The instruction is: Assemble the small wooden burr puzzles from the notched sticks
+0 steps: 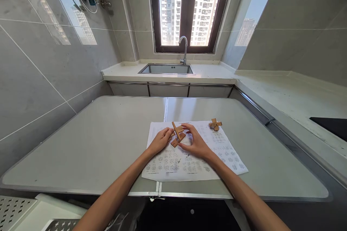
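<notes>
Over a printed sheet (pixel 168 173) on the folding table, my hands meet at a partly joined wooden interlocking puzzle (pixel 177 135). Its brown pieces cross each other, one long stick slanting over the rest. My left hand (pixel 161 140) grips the puzzle from the left with fingers closed. On the other side, my right hand (pixel 194 142) has thumb and fingers curved around the puzzle's right edge; the thumb is at the lower piece. Another wooden puzzle (pixel 215 124), assembled in a cross-like shape, lies at the sheet's upper right corner.
The pale folding table (pixel 81 144) has a centre seam and a metal latch (pixel 156 199) at its front edge. Behind it are a counter with a sink (pixel 166 68) and faucet (pixel 184 50). A white perforated plastic item (pixel 20 209) is at lower left.
</notes>
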`<state>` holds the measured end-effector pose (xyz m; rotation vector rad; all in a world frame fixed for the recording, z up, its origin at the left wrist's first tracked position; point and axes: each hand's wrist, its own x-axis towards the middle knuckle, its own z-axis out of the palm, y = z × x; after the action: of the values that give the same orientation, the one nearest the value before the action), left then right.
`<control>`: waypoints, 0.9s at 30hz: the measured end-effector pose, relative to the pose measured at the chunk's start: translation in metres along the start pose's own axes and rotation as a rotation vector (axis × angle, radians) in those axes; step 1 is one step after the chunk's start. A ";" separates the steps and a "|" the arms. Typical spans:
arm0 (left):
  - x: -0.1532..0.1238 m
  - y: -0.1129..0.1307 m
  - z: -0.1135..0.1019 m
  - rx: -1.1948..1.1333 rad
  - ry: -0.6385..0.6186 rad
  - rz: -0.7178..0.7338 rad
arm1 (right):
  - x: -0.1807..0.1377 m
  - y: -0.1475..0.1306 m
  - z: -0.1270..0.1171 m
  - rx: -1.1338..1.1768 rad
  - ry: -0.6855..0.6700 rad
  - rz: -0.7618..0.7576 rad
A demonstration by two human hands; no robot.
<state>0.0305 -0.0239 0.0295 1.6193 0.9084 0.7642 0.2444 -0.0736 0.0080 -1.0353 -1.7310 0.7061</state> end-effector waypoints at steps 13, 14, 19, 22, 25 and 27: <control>0.007 -0.006 -0.007 -0.352 0.083 -0.056 | -0.001 0.014 0.001 -0.279 -0.085 -0.067; 0.008 -0.005 -0.008 -0.363 0.094 -0.053 | -0.001 0.014 0.001 -0.281 -0.090 -0.056; 0.007 -0.003 -0.011 -0.430 0.131 -0.080 | -0.002 0.018 -0.002 -0.294 -0.107 0.007; 0.006 -0.004 -0.012 -0.442 0.119 -0.081 | -0.002 0.018 -0.002 -0.300 -0.104 0.019; 0.007 -0.005 -0.013 -0.433 0.114 -0.078 | -0.002 0.016 -0.001 -0.311 -0.106 0.010; 0.007 -0.005 -0.012 -0.431 0.120 -0.077 | -0.001 0.015 -0.001 -0.304 -0.090 0.008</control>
<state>0.0227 -0.0111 0.0273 1.1649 0.8178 0.9382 0.2500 -0.0675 -0.0040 -1.2317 -1.9544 0.5094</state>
